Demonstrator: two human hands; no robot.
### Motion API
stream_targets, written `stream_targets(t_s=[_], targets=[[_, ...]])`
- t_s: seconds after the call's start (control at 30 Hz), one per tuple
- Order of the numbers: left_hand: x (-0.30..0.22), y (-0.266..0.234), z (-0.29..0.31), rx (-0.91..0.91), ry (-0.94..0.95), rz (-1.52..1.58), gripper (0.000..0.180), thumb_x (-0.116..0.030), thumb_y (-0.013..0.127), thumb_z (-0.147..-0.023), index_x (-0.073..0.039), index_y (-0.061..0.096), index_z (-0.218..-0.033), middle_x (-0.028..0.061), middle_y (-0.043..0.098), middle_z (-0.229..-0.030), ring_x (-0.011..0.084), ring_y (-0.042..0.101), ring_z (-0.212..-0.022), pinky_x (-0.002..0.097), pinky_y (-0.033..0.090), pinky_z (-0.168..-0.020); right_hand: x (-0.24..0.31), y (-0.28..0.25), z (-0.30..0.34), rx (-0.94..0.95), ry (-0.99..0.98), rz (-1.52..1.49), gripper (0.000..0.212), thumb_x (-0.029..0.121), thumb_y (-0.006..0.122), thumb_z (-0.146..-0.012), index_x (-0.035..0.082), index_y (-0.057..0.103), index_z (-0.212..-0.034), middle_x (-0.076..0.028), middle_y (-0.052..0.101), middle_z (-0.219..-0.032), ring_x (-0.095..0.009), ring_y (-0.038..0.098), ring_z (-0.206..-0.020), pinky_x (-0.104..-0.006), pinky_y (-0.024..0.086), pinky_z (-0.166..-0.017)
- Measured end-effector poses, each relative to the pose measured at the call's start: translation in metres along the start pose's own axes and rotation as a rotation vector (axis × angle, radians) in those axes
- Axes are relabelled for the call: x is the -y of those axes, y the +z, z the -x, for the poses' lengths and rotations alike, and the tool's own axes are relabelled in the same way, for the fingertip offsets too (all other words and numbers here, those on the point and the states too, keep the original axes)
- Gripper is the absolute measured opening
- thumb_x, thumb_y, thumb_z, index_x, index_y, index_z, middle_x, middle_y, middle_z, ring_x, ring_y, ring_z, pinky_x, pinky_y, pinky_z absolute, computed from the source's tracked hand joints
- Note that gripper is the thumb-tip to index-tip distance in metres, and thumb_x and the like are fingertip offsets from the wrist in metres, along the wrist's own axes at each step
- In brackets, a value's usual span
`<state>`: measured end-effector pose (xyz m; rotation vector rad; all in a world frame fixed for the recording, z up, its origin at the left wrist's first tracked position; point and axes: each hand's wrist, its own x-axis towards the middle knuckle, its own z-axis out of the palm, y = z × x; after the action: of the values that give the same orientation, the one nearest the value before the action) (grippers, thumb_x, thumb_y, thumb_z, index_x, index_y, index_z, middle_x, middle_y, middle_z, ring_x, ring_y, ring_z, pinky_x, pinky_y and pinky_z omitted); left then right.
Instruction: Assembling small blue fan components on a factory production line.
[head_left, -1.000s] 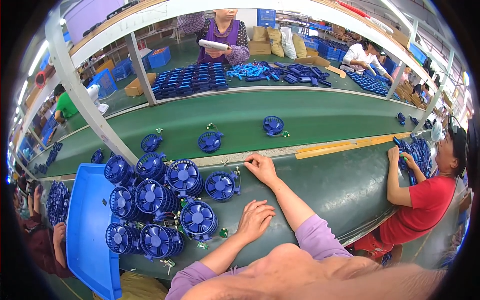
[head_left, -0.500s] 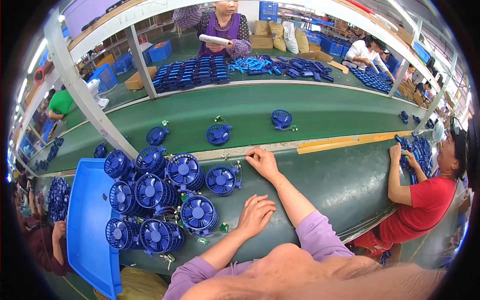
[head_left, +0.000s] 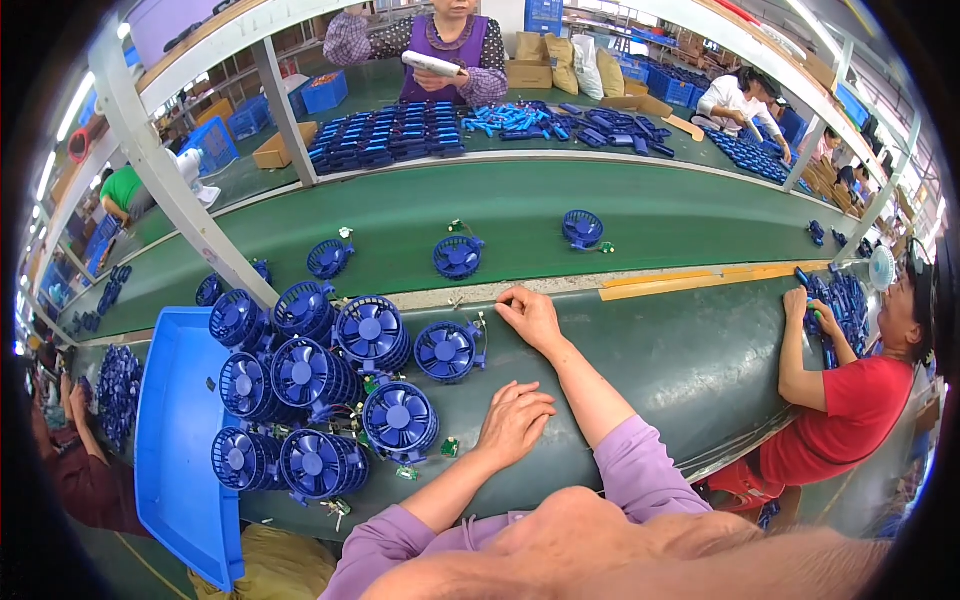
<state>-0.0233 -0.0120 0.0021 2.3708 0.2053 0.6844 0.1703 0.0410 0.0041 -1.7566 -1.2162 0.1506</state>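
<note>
My left hand (head_left: 514, 424) rests on the dark green worktop, its fingers stretched out and nothing in them. Farther forward, beside the worktop's far edge, my right hand (head_left: 531, 318) lies with loosely bent fingers apart and holds nothing visible. Just left of it is a single blue fan part (head_left: 446, 351), a round cage with blades, with a thin wire and a small piece at its side. Left of both hands are stacks of the same fan parts (head_left: 400, 418), facing up. Small green circuit boards (head_left: 450, 447) hang out beside the stacks.
A blue tray (head_left: 180, 420) stands left of the stacks. Beyond the worktop runs a green conveyor belt (head_left: 390, 210) carrying several fan parts (head_left: 457, 256). A white post (head_left: 185, 170) rises at left. A person in red (head_left: 840, 410) works at right; another in purple (head_left: 450, 60) stands across.
The fan parts on the belt have shifted to the right. Both my hands stay nearly still. The person across has shifted slightly.
</note>
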Motion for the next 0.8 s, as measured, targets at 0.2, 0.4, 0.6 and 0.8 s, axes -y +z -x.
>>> stream_targets(t_s=[0.2, 0.4, 0.6, 0.8], targets=[[0.0004, -0.0005, 0.0005, -0.006, 0.006, 0.002, 0.013, -0.011, 0.064, -0.082, -0.013, 0.068, -0.093, -0.0001, 0.065, -0.111, 0.026, 0.051, -0.12, 0.0492, 0.032, -0.107, 0.0037, -0.0007, 0.0, 0.009, 0.011, -0.005, 0.014, 0.021, 0.073, -0.078, 0.011, 0.069, -0.086, -0.003, 0.052, -0.055, -0.017, 0.052, -0.05, -0.0336, 0.042, -0.051], [0.0002, -0.0007, 0.0, -0.002, 0.004, 0.005, 0.012, -0.011, 0.064, -0.082, -0.013, 0.069, -0.093, 0.0001, 0.065, -0.111, 0.0262, 0.051, -0.12, 0.0492, 0.032, -0.106, 0.003, -0.0006, 0.0002, 0.0, -0.009, -0.008, 0.013, 0.02, 0.073, -0.078, 0.011, 0.069, -0.086, -0.003, 0.051, -0.054, -0.017, 0.051, -0.05, -0.0338, 0.041, -0.051], [0.0004, -0.0012, 0.0004, -0.002, 0.01, -0.004, 0.011, -0.013, 0.063, -0.082, -0.013, 0.068, -0.092, -0.0002, 0.063, -0.111, 0.0261, 0.05, -0.121, 0.0487, 0.031, -0.108, 0.0041, -0.0001, -0.0001, -0.005, -0.015, -0.001, 0.013, 0.02, 0.073, -0.078, 0.011, 0.069, -0.086, -0.003, 0.052, -0.055, -0.018, 0.051, -0.05, -0.0338, 0.041, -0.05], [-0.0005, -0.0019, 0.0007, 0.003, 0.004, -0.01, 0.011, -0.013, 0.063, -0.083, -0.013, 0.068, -0.092, 0.0, 0.063, -0.111, 0.0261, 0.05, -0.12, 0.0488, 0.032, -0.107, 0.0031, 0.0016, 0.0, -0.012, -0.013, 0.009, 0.014, 0.021, 0.072, -0.078, 0.011, 0.069, -0.086, -0.003, 0.052, -0.055, -0.018, 0.052, -0.05, -0.034, 0.041, -0.05]])
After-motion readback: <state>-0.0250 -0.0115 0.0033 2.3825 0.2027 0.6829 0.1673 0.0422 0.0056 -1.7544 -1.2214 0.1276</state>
